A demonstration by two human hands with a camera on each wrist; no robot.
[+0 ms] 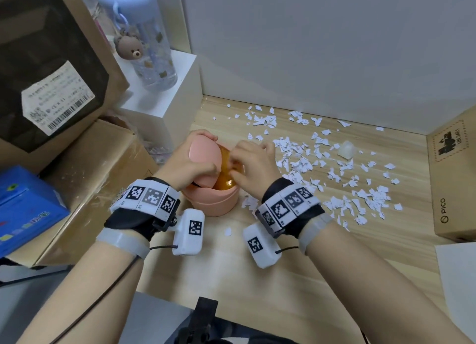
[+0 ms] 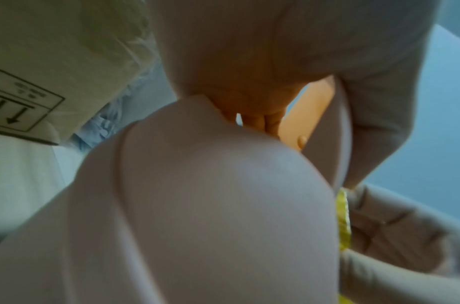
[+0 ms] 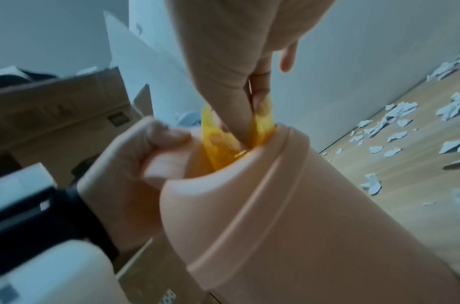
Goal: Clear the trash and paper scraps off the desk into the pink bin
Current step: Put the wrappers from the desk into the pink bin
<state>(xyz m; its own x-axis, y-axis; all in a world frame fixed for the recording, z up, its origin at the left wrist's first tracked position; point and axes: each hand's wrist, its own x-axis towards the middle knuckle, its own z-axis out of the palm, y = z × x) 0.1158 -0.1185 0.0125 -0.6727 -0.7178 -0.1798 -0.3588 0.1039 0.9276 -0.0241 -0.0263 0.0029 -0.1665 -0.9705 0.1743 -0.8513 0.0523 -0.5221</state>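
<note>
The pink bin stands on the wooden desk in front of me. My left hand grips its domed lid and holds it tipped open; in the left wrist view the lid fills the picture. My right hand pinches a yellow plastic wrapper in the bin's opening. The right wrist view shows the wrapper sticking up from the bin under my fingers. Several torn white paper scraps lie right of the bin, with a crumpled white wad among them.
Cardboard boxes and a blue box crowd the left side. A white block carries a blue bottle at the back left. A brown PICO box stands at the right, with the wall behind.
</note>
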